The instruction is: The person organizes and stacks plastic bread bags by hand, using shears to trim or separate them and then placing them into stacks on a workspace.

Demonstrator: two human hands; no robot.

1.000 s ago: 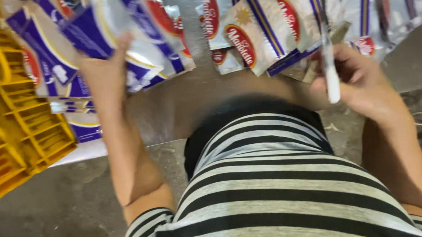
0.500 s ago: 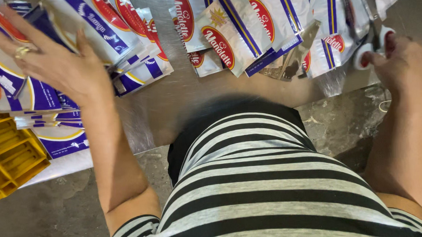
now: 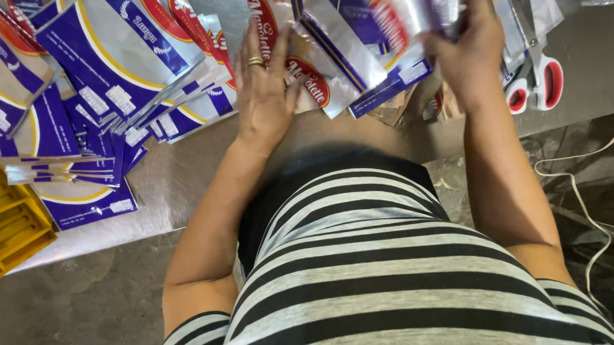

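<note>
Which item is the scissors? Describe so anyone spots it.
Start at the metal table and go to its far right edge, past the right hand. The scissors lie there, the only thing with red-and-white loop handles among blue-and-silver pouches.

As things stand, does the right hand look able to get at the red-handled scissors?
Probably yes: the scissors lie uncovered on the steel table just beside the right hand, though that hand is gripping pouches.

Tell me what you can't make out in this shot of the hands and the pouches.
Head view:
- Right hand: fingertips and the pouch in its grip are motion-blurred.
- Left hand: what lies under its palm is covered.
- Scissors: blade tips cut off by the top edge.
- Yellow crate: mostly beyond the left edge.
</note>
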